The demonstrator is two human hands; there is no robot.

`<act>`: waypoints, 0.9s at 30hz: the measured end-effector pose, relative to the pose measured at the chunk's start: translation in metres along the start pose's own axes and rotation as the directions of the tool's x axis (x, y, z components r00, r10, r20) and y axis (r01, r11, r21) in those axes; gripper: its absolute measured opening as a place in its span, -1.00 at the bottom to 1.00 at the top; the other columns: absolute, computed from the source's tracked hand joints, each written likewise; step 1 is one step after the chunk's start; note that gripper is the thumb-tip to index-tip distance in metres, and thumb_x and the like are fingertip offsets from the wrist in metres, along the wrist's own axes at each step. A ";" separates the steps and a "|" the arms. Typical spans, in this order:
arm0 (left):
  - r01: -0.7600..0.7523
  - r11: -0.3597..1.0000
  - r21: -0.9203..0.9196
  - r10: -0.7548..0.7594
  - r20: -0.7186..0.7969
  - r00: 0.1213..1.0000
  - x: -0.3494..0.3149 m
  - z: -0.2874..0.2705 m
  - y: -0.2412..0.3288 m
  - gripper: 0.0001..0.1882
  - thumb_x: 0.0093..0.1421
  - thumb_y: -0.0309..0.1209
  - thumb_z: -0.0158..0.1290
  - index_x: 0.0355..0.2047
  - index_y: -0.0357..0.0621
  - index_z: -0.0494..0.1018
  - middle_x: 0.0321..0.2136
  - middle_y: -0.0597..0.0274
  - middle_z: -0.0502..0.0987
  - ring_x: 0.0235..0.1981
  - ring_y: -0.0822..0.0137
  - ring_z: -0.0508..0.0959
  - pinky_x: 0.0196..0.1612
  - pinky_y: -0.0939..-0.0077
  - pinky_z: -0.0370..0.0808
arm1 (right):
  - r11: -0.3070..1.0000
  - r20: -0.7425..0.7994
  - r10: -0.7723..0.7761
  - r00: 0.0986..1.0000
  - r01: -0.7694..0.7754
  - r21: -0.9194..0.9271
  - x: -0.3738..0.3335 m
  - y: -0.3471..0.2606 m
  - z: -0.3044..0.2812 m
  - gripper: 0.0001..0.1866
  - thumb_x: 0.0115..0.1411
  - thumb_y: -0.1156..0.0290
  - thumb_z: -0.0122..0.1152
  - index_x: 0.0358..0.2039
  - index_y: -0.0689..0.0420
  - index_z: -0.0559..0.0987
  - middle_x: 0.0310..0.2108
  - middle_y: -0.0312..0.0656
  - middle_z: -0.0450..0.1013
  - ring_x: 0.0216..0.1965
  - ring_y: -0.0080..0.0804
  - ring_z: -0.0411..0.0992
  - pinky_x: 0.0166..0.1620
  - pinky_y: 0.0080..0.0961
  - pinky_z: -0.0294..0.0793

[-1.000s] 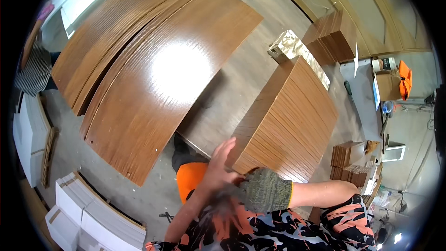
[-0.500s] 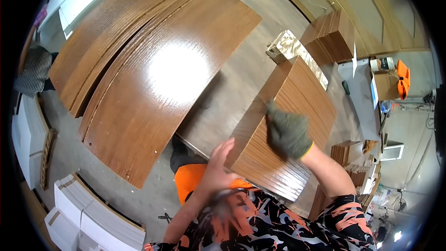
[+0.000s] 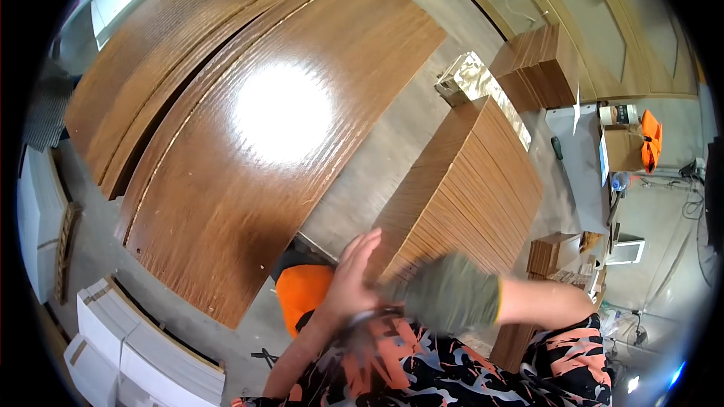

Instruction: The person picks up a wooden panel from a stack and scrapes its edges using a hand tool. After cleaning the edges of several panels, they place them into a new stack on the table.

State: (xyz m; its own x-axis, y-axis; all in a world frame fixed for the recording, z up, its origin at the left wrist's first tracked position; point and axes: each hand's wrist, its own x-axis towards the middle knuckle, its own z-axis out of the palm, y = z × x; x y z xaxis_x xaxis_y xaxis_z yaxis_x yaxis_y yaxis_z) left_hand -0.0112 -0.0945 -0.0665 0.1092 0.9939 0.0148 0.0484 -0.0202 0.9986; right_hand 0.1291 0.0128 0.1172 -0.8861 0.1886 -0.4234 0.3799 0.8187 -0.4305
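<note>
A stack of narrow brown wood-grain boards (image 3: 483, 188) stands on the grey table before me, its ribbed edges facing up. My bare left hand (image 3: 353, 279) lies against the stack's near left corner with its fingers stretched out. Over the near end of the stack is my right hand (image 3: 445, 294), in a dark green knitted glove with a yellow cuff edge. It is smeared by motion, so its fingers and anything in them cannot be made out. To the left lies a large glossy brown panel (image 3: 226, 203), with a second brown panel (image 3: 173, 38) beyond it.
Behind the stack are a marbled block (image 3: 490, 90) and another pile of brown boards (image 3: 539, 64). A dark-handled tool (image 3: 556, 148) lies at the right. White panels (image 3: 151, 339) are stacked at the lower left. An orange-covered seat (image 3: 302, 294) is beside my left arm.
My gloved right hand has swept from the middle of the stack toward me, to its near end. My left hand stays at the corner. The view has shifted slightly.
</note>
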 end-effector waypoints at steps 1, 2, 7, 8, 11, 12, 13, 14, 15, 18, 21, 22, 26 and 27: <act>-0.009 1.000 -0.028 0.009 -0.011 1.000 -0.002 0.001 0.004 0.01 -0.25 -0.46 0.44 0.25 -0.25 0.22 0.31 0.04 0.24 0.36 0.03 0.16 0.38 0.22 0.14 | 0.999 -0.266 0.018 0.964 -0.005 0.050 -0.002 0.025 -0.001 -0.74 0.09 0.26 0.22 -0.25 0.10 0.53 -0.46 -0.12 0.54 -0.41 -0.13 0.57 -0.31 -0.26 0.55; -0.003 0.999 -0.043 0.002 -0.039 0.999 -0.006 -0.002 0.003 0.00 -0.25 -0.47 0.43 0.25 -0.25 0.22 0.31 0.05 0.24 0.36 0.04 0.17 0.38 0.23 0.14 | 0.963 -0.191 0.270 0.944 -0.262 0.065 0.008 0.035 -0.029 -0.74 0.09 0.24 0.21 -0.24 0.08 0.56 -0.47 -0.11 0.54 -0.40 -0.12 0.56 -0.29 -0.29 0.54; -0.023 0.999 -0.043 0.021 -0.048 0.999 -0.004 0.001 0.000 -0.03 -0.24 -0.50 0.41 0.25 -0.24 0.23 0.30 0.05 0.25 0.35 0.04 0.18 0.37 0.24 0.16 | 0.883 -0.122 0.437 0.891 -0.450 -0.132 0.003 0.058 -0.045 -0.74 0.12 0.29 0.18 -0.17 0.06 0.56 -0.48 -0.12 0.54 -0.44 -0.17 0.55 -0.44 -0.24 0.47; -0.045 0.998 -0.038 0.043 -0.061 0.997 -0.006 0.001 -0.003 -0.03 -0.23 -0.50 0.40 0.25 -0.24 0.23 0.30 0.05 0.25 0.35 0.03 0.19 0.37 0.24 0.17 | 0.869 0.092 0.482 0.871 -0.462 -0.176 0.014 0.044 -0.050 -0.69 0.12 0.27 0.21 -0.13 0.09 0.55 -0.49 -0.13 0.53 -0.45 -0.17 0.55 -0.44 -0.26 0.47; -0.175 0.983 -0.050 0.170 -0.104 0.980 -0.001 0.006 -0.010 -0.04 -0.23 -0.49 0.39 0.24 -0.24 0.24 0.30 0.04 0.26 0.34 0.03 0.20 0.36 0.24 0.19 | 0.995 -0.203 0.084 0.976 -0.092 -0.032 -0.016 0.025 0.002 -0.59 0.11 0.17 0.27 -0.09 0.11 0.53 -0.38 -0.14 0.55 -0.35 -0.23 0.56 -0.36 -0.32 0.50; -0.187 0.981 -0.058 0.181 -0.096 0.979 0.001 0.005 -0.006 -0.04 -0.23 -0.49 0.39 0.24 -0.24 0.24 0.30 0.04 0.26 0.34 0.03 0.20 0.36 0.24 0.19 | 0.999 -0.269 0.043 0.962 -0.049 -0.015 -0.021 0.022 0.009 -0.57 0.11 0.16 0.28 -0.07 0.11 0.52 -0.35 -0.13 0.55 -0.32 -0.24 0.56 -0.33 -0.34 0.52; -0.100 0.994 -0.051 0.095 -0.084 0.992 -0.002 0.003 -0.002 -0.05 -0.23 -0.49 0.38 0.24 -0.25 0.24 0.29 0.03 0.27 0.34 0.02 0.21 0.35 0.23 0.20 | 0.999 -0.111 0.029 0.993 -0.026 0.031 -0.006 0.018 -0.025 -0.50 0.10 0.15 0.30 0.00 0.13 0.50 -0.24 -0.09 0.54 -0.22 -0.24 0.54 -0.23 -0.36 0.52; -0.012 0.999 -0.044 0.009 -0.073 0.997 -0.006 0.001 0.000 -0.06 -0.24 -0.50 0.38 0.23 -0.26 0.25 0.28 0.03 0.28 0.33 0.01 0.22 0.35 0.22 0.21 | 0.973 0.048 0.109 0.993 -0.116 0.199 0.004 0.026 -0.033 -0.47 0.08 0.14 0.32 0.00 0.14 0.49 -0.21 -0.09 0.53 -0.20 -0.22 0.54 -0.20 -0.35 0.53; -0.009 0.999 -0.048 0.005 -0.075 0.997 -0.008 0.001 -0.002 -0.06 -0.24 -0.50 0.38 0.23 -0.26 0.25 0.28 0.03 0.28 0.33 0.01 0.22 0.35 0.22 0.21 | 0.908 0.213 0.197 0.957 -0.260 0.329 0.012 0.031 -0.043 -0.45 0.07 0.13 0.35 0.00 0.16 0.48 -0.18 -0.08 0.52 -0.17 -0.19 0.53 -0.16 -0.34 0.54; -0.086 0.996 -0.011 0.085 -0.091 0.992 -0.003 0.003 -0.003 -0.06 -0.24 -0.50 0.38 0.22 -0.27 0.25 0.28 0.03 0.29 0.31 -0.01 0.25 0.34 0.20 0.23 | 0.892 0.183 0.180 0.966 -0.239 0.385 0.009 0.016 -0.039 -0.49 0.04 0.12 0.37 -0.09 0.16 0.50 -0.25 -0.12 0.52 -0.23 -0.18 0.55 -0.18 -0.33 0.57; -0.194 0.978 -0.080 0.181 -0.142 0.973 -0.001 0.005 -0.008 -0.05 -0.24 -0.50 0.40 0.23 -0.26 0.25 0.28 0.04 0.29 0.31 0.00 0.26 0.34 0.21 0.24 | 0.994 0.384 0.039 0.923 0.003 -0.107 0.023 -0.018 -0.044 -0.52 0.08 0.14 0.34 -0.07 0.16 0.53 -0.19 -0.16 0.55 -0.16 -0.24 0.54 -0.13 -0.37 0.55; -0.153 0.987 -0.052 0.145 -0.129 0.981 -0.003 0.005 -0.006 -0.05 -0.24 -0.51 0.40 0.23 -0.26 0.25 0.28 0.05 0.29 0.31 -0.01 0.27 0.32 0.20 0.26 | 0.995 0.256 0.063 0.965 -0.041 -0.090 0.018 -0.005 -0.042 -0.55 0.11 0.17 0.32 -0.05 0.15 0.54 -0.17 -0.16 0.56 -0.12 -0.24 0.54 -0.12 -0.37 0.55; -0.062 0.998 0.019 0.063 -0.078 0.995 -0.002 -0.001 -0.006 -0.04 -0.20 -0.52 0.38 0.26 -0.24 0.21 0.29 0.07 0.28 0.31 -0.01 0.25 0.32 0.20 0.25 | 0.985 0.389 0.171 0.905 -0.150 -0.085 0.036 -0.022 -0.056 -0.60 0.18 0.25 0.21 0.00 0.12 0.52 -0.15 -0.16 0.54 -0.14 -0.27 0.53 -0.10 -0.33 0.55; -0.130 0.991 -0.012 0.128 -0.100 0.987 -0.001 0.002 -0.009 -0.06 -0.18 -0.52 0.36 0.27 -0.24 0.21 0.30 0.07 0.27 0.32 -0.01 0.24 0.33 0.21 0.24 | 0.975 0.510 0.222 0.831 -0.198 -0.101 0.037 -0.030 -0.057 -0.62 0.20 0.28 0.17 0.02 0.11 0.51 -0.15 -0.16 0.53 -0.17 -0.28 0.53 -0.10 -0.30 0.55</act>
State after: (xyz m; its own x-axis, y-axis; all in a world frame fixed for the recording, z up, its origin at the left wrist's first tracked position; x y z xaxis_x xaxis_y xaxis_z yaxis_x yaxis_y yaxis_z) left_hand -0.0095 -0.0958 -0.0761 0.0148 0.9890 0.1474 0.0216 -0.1477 0.9888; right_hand 0.0700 0.0263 0.1602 -0.5166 0.0613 -0.8540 0.5190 0.8158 -0.2554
